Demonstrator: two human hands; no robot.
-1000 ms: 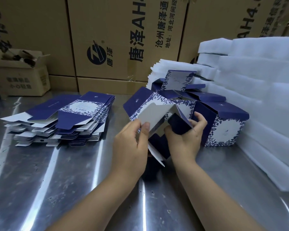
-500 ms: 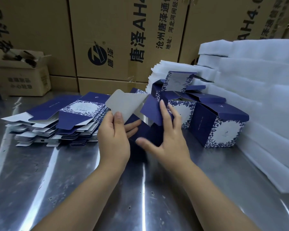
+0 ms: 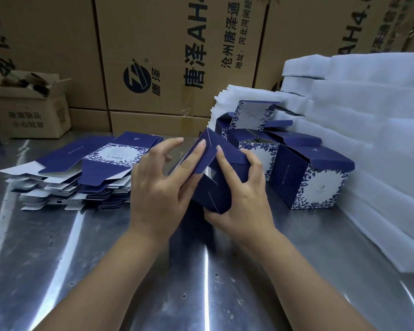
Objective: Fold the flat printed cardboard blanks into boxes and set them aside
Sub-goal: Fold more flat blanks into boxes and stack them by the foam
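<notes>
The grey flap raised earlier now lies folded down, and the box (image 3: 213, 189), with blanks (image 3: 101, 163) at 9 o'clock and finished boxes (image 3: 316, 185) at 3, is gripped by the right hand (image 3: 244, 201) while the left hand (image 3: 158, 187) presses a blue flap (image 3: 201, 161) with straight fingers, which may buckle it if they push off the crease.
</notes>
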